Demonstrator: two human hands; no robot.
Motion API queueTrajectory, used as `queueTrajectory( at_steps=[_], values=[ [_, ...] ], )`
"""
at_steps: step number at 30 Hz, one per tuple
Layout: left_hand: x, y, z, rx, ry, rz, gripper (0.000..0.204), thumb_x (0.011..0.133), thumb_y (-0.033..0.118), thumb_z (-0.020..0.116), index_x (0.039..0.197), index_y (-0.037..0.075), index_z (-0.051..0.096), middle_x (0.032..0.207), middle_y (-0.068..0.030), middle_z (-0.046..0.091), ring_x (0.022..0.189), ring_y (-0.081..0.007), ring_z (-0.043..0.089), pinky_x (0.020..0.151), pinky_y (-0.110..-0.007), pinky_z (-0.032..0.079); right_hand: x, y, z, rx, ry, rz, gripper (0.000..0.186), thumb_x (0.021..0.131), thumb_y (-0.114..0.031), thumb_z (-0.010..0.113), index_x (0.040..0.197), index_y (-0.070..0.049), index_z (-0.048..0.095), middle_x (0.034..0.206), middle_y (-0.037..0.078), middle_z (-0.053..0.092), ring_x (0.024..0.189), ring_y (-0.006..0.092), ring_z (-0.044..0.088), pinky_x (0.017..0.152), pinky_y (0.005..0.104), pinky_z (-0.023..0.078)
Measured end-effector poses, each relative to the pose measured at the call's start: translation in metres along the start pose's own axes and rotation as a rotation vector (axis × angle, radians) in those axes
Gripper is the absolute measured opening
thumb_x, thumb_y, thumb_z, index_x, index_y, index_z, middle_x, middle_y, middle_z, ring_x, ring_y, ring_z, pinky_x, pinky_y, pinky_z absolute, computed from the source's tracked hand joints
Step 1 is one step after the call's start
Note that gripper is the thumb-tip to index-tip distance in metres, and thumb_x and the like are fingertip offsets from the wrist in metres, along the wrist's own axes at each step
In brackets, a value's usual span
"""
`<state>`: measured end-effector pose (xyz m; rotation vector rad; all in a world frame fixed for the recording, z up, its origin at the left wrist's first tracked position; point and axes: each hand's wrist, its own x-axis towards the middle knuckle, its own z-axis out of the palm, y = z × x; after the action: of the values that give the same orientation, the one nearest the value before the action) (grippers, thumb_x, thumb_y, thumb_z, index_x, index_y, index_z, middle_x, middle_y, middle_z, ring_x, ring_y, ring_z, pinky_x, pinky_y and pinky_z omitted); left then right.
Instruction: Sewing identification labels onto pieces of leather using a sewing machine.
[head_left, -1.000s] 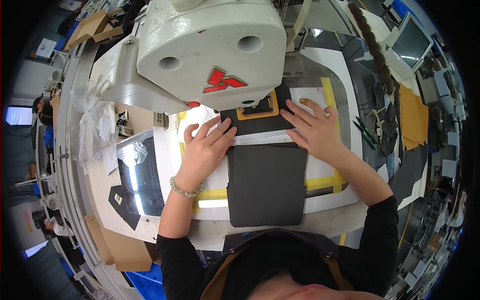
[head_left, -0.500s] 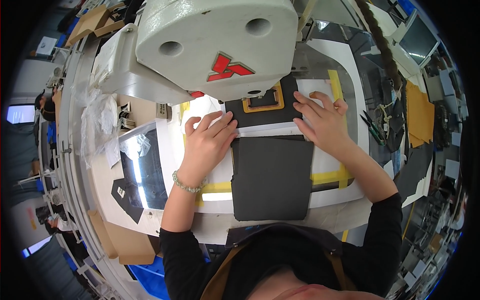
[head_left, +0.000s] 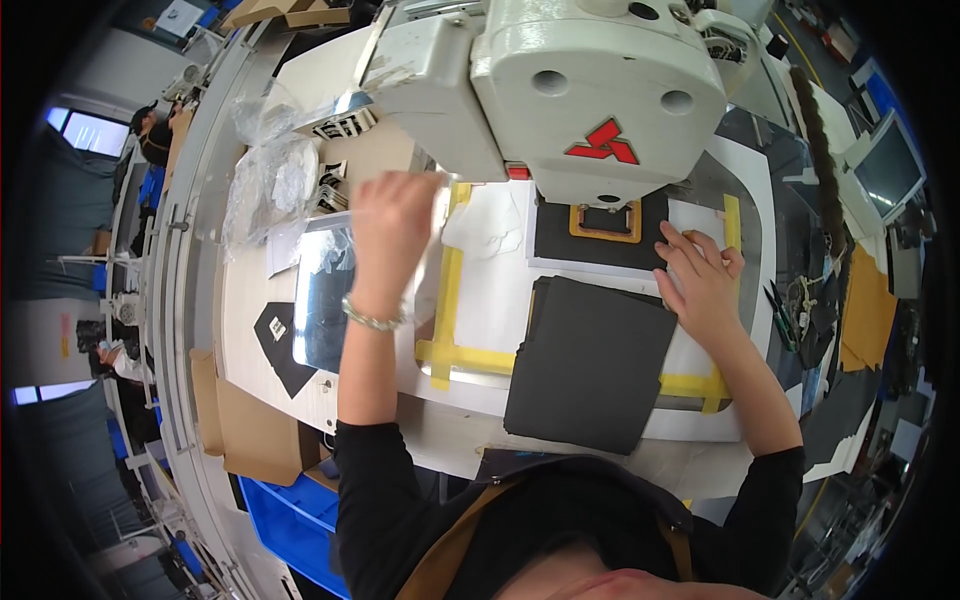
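At two o'clock, beneath the machine [head_left: 600,95], lies the panel [head_left: 556,236], best pressed flat, we judge, by our right hand [head_left: 702,275], fingers apart at its three-o'clock edge; whether our left hand [head_left: 395,222], blurred toward eleven o'clock, grips anything we cannot tell.

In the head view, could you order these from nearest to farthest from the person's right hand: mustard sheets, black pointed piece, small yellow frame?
From the right hand:
1. Small yellow frame: close by, on its left.
2. Mustard sheets: off to its right.
3. Black pointed piece: far over on the left.
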<state>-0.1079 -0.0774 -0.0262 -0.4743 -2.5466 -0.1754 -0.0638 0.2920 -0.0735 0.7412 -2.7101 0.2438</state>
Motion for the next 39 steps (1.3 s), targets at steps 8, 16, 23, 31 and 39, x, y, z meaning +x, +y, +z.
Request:
queueTrajectory(
  at_steps=[8,16,23,31,39],
  values=[
    [0.001,-0.144,-0.013,0.315,-0.338,-0.363,0.045,0.068,0.011,0.073,0.111,0.02,0.071,0.1,-0.0006,0.069,0.106,-0.0216,0.057,0.093,-0.04,0.035,0.005,-0.002,0.001,0.014,0.025,-0.023,0.028,0.084,-0.022,0.065,0.11,-0.012,0.063,0.13,0.0,0.06,0.114,0.0173,0.052,0.092,0.0397,0.027],
    [0.007,-0.158,0.001,0.445,-0.321,-0.329,0.023,0.068,0.012,0.075,0.09,0.017,0.076,0.094,-0.001,0.067,0.099,-0.0189,0.057,0.088,-0.037,0.036,0.004,-0.003,-0.002,0.003,0.048,-0.021,0.026,0.084,-0.022,0.066,0.108,-0.013,0.065,0.128,-0.002,0.061,0.112,0.0167,0.054,0.092,0.0394,0.027],
    [0.01,-0.011,-0.053,-0.933,-0.215,-0.304,0.017,0.076,-0.012,0.069,0.087,0.002,0.071,0.088,-0.0023,0.071,0.076,-0.0083,0.067,0.059,-0.02,0.052,0.017,-0.021,-0.044,0.401,0.195,-0.042,0.026,0.073,-0.011,0.078,0.095,-0.011,0.066,0.104,0.002,0.068,0.081,0.0149,0.06,0.082,0.033,0.036],
    [0.0,0.102,0.01,-1.886,-0.468,-0.565,0.012,0.083,-0.003,0.072,0.09,0.001,0.062,0.09,-0.0077,0.071,0.082,-0.0091,0.068,0.07,-0.022,0.055,0.043,-0.065,-0.026,1.375,-0.045,0.315,0.012,0.084,-0.003,0.073,0.09,0.0,0.063,0.087,0.004,0.064,0.067,0.0065,0.06,0.053,0.0212,0.043],
    [0.007,0.097,0.04,-0.921,-0.125,0.073,0.011,0.079,-0.001,0.069,0.087,0.006,0.069,0.087,-0.0047,0.07,0.068,-0.0201,0.067,0.057,-0.026,0.054,0.059,-0.017,0.013,0.648,0.173,-0.097,0.012,0.079,0.0,0.068,0.091,-0.002,0.067,0.098,0.008,0.069,0.08,0.0224,0.067,0.069,0.0292,0.054]
  ],
)
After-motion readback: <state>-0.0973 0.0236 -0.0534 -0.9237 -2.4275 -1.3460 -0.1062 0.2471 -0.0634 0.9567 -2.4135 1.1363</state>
